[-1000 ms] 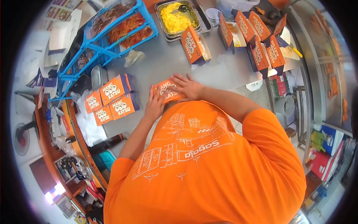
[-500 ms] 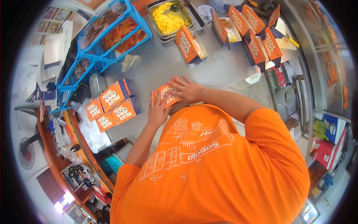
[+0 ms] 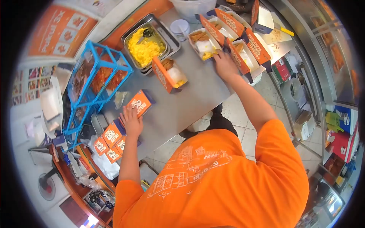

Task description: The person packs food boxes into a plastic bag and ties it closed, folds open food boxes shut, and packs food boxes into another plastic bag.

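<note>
My left hand [image 3: 131, 122] is on the near end of a closed orange takeaway box [image 3: 141, 103], fingers closed against its edge. That box lies on the steel table above a stack of closed boxes [image 3: 111, 134] printed "MANG KATSU". Reaching to the far side, my right hand [image 3: 226, 65] has its fingertips on the near corner of an open takeaway box [image 3: 204, 44] with fried cutlet, white rice and yellow food inside. Another open filled box [image 3: 169, 73] stands alone between my hands. Several more open boxes [image 3: 243, 53] crowd beside my right hand.
A steel tray [image 3: 147, 47] of shredded yellow food with a utensil sits at the back. Blue baskets [image 3: 99, 76] holding packed food stand at the left. A white-lidded tub [image 3: 180, 27] and a yellow-handled knife [image 3: 286, 31] are at the far side. The table edge [image 3: 182, 127] is near my body.
The closed box has moved left toward the stack with my left hand. My right hand has left it and reached right to an open box. The view has turned and shifted.
</note>
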`<state>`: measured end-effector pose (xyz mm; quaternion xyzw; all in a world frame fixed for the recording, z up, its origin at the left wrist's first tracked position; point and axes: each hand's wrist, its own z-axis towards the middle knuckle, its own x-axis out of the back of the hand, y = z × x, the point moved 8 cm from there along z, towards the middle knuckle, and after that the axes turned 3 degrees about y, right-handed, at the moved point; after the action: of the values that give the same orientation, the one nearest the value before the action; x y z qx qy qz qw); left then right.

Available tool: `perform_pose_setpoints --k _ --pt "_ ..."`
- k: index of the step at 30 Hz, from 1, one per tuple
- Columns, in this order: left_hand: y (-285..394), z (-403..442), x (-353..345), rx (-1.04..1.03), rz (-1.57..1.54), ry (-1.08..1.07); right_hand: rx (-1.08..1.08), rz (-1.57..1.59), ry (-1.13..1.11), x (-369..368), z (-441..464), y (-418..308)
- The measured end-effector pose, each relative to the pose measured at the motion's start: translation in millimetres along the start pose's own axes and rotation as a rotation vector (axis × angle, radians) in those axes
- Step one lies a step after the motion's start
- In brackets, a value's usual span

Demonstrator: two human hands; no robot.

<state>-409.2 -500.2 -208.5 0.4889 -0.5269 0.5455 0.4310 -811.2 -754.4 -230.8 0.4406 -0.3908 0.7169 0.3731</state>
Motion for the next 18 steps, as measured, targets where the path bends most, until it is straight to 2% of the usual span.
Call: perform_pose_setpoints --k 1,2,3,4,6,7,11,12,14,15,17,18 --pt "6.7 9.8 9.3 -0.013 0.012 -0.015 -0.040 0.093 -0.065 -3.7 0.5 -1.2" --pt "12.4 14.6 32.4 0.015 -0.114 0.160 -0.078 0.190 -0.134 -8.0 -1.4 -1.3" --pt "16.2 10.0 50.0 0.047 -0.240 0.325 0.005 0.150 -0.132 -6.7 -5.4 -8.1" --pt "29.2 6.3 47.9 0.048 -0.227 0.287 -0.007 0.174 -0.162 -3.0 -11.6 -10.9" --pt "50.6 -8.4 49.1 0.200 -0.444 0.449 0.202 0.184 -0.285 3.1 -27.0 -35.4" --pt "71.2 -15.5 41.6 0.160 -0.360 0.426 0.215 0.196 -0.306 -3.5 -40.2 -41.4" --pt "161.2 -45.2 -33.2 0.588 -1.244 -0.271 0.395 0.379 -0.341 2.9 -98.6 -87.9" --pt "175.2 -46.8 -27.0 0.613 -1.246 -0.270 0.454 0.418 -0.356 7.6 -110.3 -102.6" --pt "176.8 -55.2 -10.9 0.891 -1.554 -0.073 0.524 0.458 -0.383 6.1 -135.8 -132.9" --pt "169.1 -56.5 -7.8 0.905 -1.558 -0.060 0.535 0.461 -0.391 6.5 -144.5 -149.9" --pt "134.0 -59.4 14.5 0.847 -1.427 0.239 0.549 0.468 -0.435 4.4 -156.0 -186.9" --pt "120.7 -58.4 19.2 0.864 -1.428 0.255 0.570 0.470 -0.440 2.6 -159.0 -210.6"
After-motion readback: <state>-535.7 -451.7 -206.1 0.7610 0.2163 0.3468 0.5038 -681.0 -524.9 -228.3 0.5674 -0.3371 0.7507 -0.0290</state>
